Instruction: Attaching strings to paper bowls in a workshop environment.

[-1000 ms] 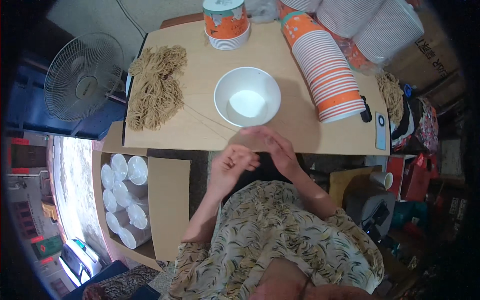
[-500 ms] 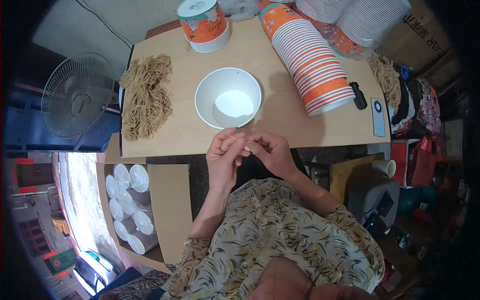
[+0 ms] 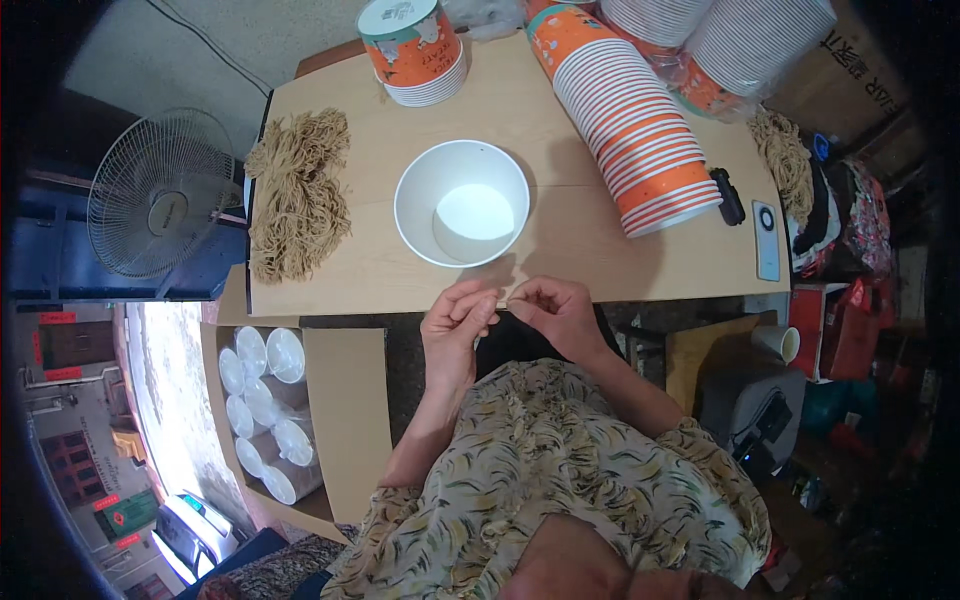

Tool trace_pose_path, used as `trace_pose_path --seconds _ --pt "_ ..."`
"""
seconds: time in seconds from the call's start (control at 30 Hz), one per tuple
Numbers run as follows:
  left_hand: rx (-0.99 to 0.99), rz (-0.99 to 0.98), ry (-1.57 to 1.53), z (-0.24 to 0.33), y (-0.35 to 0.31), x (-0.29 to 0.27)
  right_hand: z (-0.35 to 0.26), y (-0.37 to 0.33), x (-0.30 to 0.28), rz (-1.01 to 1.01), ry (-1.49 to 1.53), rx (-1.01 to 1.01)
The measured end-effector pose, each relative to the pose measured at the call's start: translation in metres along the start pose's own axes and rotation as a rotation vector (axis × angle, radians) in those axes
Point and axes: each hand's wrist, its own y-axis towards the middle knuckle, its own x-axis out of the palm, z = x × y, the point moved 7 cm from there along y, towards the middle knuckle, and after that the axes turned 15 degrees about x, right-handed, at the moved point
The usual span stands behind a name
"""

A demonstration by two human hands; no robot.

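In front of the table's near edge, my left hand (image 3: 460, 325) and my right hand (image 3: 557, 318) meet with fingertips pinched. Between them shows a small beige piece (image 3: 503, 305), too small to make out well; its colour resembles that of the cords. Just beyond my fingers a round white paper bucket (image 3: 415, 205) stands with its mouth up; neither hand touches it. Bundles of beige cord (image 3: 300, 195) lie at the table's left side. A long nested stack of orange-and-white paper buckets (image 3: 635, 130) lies on its side to the right.
Upright orange buckets with a teal rim (image 3: 415, 55) stand at the back. A phone (image 3: 766, 240) and a black object (image 3: 727, 197) lie at the right. A fan (image 3: 160, 195) is at the left; below it an open carton (image 3: 350, 410) holds clear plastic stacks.
My hands have drawn slightly apart and lower, so the small beige piece shows between the fingertips. The whole view has shifted a little; the bucket and stacks stay in place.
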Motion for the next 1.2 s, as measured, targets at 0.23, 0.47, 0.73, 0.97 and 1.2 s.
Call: trace_pose_path --seconds 0.23,0.47,0.73,0.97,1.2 --pt "0.282 -0.064 0.365 0.044 0.016 -0.014 -0.027 -0.004 -0.018 0.148 0.097 -0.059" --pt "0.732 -0.397 1.167 0.089 0.056 -0.006 -0.082 0.004 -0.019 0.106 -0.324 -0.134" --pt "0.936 -0.473 1.288 0.061 0.011 0.001 -0.1 -0.001 0.001 0.146 -0.764 -0.483" --pt "0.928 -0.414 1.264 0.05 -0.002 -0.002 -0.085 0.002 0.017 0.095 -0.802 -0.476" --pt "0.918 -0.312 1.337 0.063 0.0 -0.018 -0.078 0.002 0.018 0.139 -0.841 -0.432"
